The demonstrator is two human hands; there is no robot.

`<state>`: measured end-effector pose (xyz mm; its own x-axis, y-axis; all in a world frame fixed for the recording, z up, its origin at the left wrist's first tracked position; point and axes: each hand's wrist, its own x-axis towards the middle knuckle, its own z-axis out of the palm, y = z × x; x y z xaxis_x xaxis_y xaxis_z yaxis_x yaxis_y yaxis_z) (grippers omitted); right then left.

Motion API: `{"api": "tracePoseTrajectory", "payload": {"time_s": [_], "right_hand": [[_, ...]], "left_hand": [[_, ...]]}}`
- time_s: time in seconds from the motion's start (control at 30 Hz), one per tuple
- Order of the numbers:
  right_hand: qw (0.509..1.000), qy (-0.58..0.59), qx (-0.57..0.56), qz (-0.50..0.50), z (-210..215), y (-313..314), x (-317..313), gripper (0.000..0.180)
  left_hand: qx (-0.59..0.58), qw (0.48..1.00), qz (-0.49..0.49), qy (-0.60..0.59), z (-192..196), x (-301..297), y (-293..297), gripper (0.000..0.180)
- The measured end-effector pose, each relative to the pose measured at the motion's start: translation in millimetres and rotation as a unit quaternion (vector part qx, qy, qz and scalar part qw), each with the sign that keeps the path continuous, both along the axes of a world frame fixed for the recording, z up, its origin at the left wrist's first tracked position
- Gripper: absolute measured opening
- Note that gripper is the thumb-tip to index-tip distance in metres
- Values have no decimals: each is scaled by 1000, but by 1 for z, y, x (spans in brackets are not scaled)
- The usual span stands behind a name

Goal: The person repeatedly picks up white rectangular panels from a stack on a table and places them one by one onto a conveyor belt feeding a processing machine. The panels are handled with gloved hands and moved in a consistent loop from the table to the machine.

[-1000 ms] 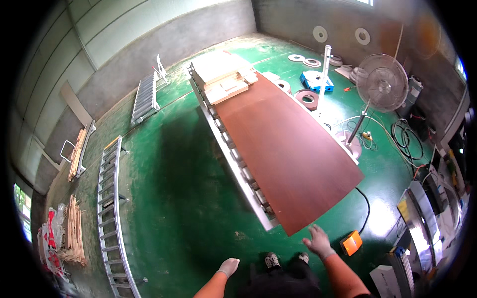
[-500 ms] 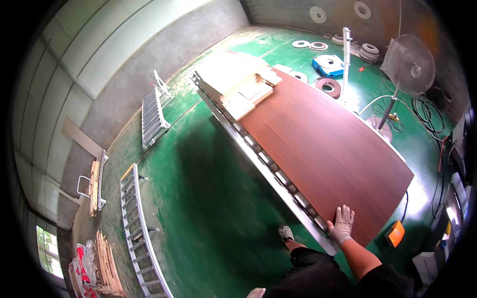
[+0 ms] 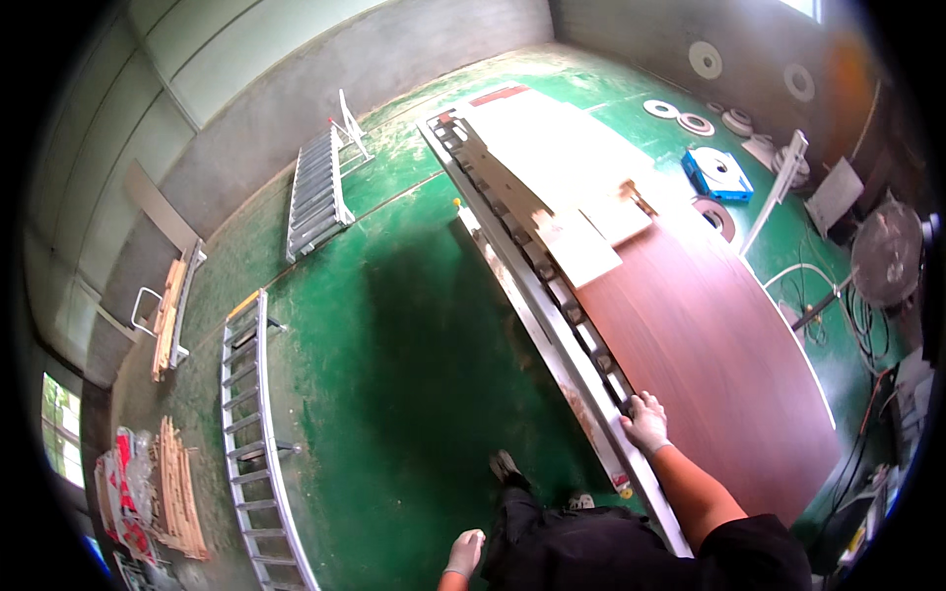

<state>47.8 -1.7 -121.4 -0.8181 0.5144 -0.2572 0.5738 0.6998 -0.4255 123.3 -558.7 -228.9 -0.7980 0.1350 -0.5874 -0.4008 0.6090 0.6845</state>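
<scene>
A long reddish-brown panel (image 3: 709,335) lies flat on a work table with a metal rail (image 3: 552,325) along its left edge. My right hand (image 3: 645,422), in a light glove, rests on that edge of the panel, fingers curled over the rail. My left hand (image 3: 465,552), also gloved, hangs at my side above the green floor, fingers loosely bent and holding nothing. Pale wooden boards (image 3: 576,187) are stacked on the far end of the panel.
Two aluminium ladders (image 3: 251,433) (image 3: 315,192) lie on the green floor to the left. Wood scraps (image 3: 177,488) sit at the far left. A standing fan (image 3: 887,256), a blue tool (image 3: 719,172), round discs (image 3: 705,59) and cables are at the right.
The view has shifted along the panel's left edge. My right hand stays on the panel's edge, and my left hand has come into view low beside my body.
</scene>
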Motion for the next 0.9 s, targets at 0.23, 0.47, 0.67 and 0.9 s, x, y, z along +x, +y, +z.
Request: {"api": "tracePoseTrajectory", "payload": {"time_s": [0.23,0.47,0.67,0.9], "right_hand": [[998,-25,45,-25,-20,-31,-180,67],[992,53,-88,-79,-43,-27,-318,39],[962,111,-166,-185,-64,-44,-451,31],[984,163,7,-78,-122,-4,-633,17]], "left_hand": [[263,853,351,-283,27,-156,-59,25],[-190,969,-64,-147,-33,-443,-133,56],[41,995,85,-15,-53,-752,-51,41],[-33,942,-330,42,-10,-973,136,33]]}}
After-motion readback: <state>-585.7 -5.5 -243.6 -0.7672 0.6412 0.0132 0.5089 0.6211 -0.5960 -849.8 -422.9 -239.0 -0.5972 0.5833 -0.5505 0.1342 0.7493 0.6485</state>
